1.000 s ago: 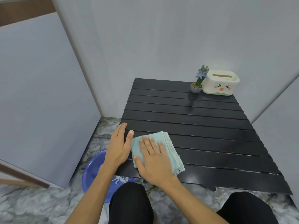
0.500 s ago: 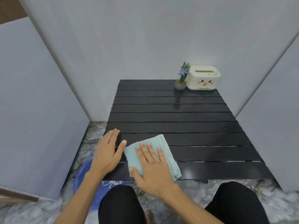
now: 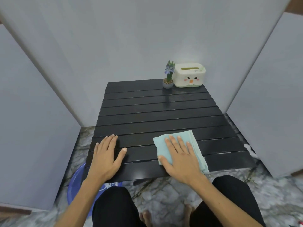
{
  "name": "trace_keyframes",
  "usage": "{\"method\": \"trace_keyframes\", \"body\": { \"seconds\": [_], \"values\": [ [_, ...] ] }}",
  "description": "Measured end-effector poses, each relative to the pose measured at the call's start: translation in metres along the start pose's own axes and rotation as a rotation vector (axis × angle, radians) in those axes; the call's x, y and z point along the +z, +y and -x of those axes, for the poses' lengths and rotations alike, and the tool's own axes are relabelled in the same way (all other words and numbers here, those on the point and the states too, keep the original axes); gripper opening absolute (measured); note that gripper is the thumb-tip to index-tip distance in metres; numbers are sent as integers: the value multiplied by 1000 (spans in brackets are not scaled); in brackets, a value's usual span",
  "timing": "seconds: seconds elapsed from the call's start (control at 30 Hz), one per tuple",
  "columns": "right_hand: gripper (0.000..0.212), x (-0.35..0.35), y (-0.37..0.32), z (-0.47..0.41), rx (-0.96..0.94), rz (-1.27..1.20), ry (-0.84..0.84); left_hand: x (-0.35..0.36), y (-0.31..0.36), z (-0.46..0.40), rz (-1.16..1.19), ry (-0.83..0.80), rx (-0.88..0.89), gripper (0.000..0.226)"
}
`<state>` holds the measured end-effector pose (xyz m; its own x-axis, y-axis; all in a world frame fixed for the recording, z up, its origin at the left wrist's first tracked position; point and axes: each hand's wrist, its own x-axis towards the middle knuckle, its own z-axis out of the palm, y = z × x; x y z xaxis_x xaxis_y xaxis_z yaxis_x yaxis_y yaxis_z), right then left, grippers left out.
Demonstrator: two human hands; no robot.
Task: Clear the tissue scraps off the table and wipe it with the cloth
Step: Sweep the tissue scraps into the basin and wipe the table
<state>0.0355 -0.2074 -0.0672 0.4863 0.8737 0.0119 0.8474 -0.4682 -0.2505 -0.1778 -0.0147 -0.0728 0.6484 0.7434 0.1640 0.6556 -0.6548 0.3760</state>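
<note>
A folded light blue cloth (image 3: 195, 141) lies on the near middle of the black slatted table (image 3: 155, 112). My right hand (image 3: 180, 158) presses flat on top of the cloth, fingers spread and pointing away from me. My left hand (image 3: 106, 156) rests flat and empty on the table's near left corner, fingers apart. No tissue scraps show on the tabletop. A small white scrap (image 3: 250, 149) lies on the floor by the table's right edge.
A potted cactus with a purple flower (image 3: 168, 77) and a white tissue box with a face (image 3: 189, 77) stand at the table's far right corner. A blue basin (image 3: 77, 182) sits on the marble floor under the near left corner. Grey panels enclose the table on three sides.
My right hand has slid the cloth rightwards along the near slats, away from my left hand. The left hand has stayed near the left corner. The camera view has shifted.
</note>
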Motion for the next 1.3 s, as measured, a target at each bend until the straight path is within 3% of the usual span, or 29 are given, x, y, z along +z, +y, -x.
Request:
{"method": "trace_keyframes", "body": {
  "seconds": [0.57, 1.3],
  "values": [
    [76, -35, 123, 4, 208, 48, -48, 23, 61, -11, 39, -25, 62, 79],
    [77, -39, 147, 7, 188, 43, 56, 27, 84, -7, 74, -51, 61, 81]
  ]
}}
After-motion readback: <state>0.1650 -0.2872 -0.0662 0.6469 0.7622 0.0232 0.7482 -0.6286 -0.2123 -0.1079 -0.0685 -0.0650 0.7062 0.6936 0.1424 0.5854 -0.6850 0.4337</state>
